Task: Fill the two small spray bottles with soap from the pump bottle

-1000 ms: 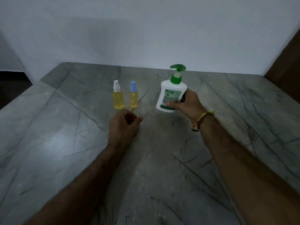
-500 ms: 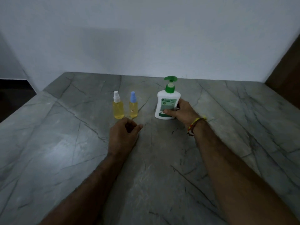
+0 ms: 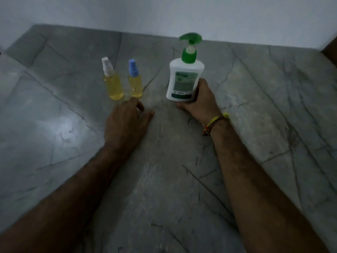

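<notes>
A white pump bottle point(image 3: 183, 80) with a green pump head stands upright on the grey marble table point(image 3: 264, 106). My right hand point(image 3: 201, 101) grips its lower right side. To its left stand two small spray bottles holding yellow liquid, side by side: one with a white cap point(image 3: 113, 84) and one with a blue cap point(image 3: 135, 83). My left hand point(image 3: 125, 123) rests on the table just in front of them, fingers loosely curled and holding nothing, its fingertips close to the blue-capped bottle's base.
A white wall runs behind the table's far edge. A dark brown surface point(image 3: 331, 50) shows at the far right. Bare marble stretches to the left, right and front of the bottles.
The pump bottle, tilted and held a second ago, now stands upright on the table in my right hand's grip. The view has tipped downward. My left hand has hardly moved.
</notes>
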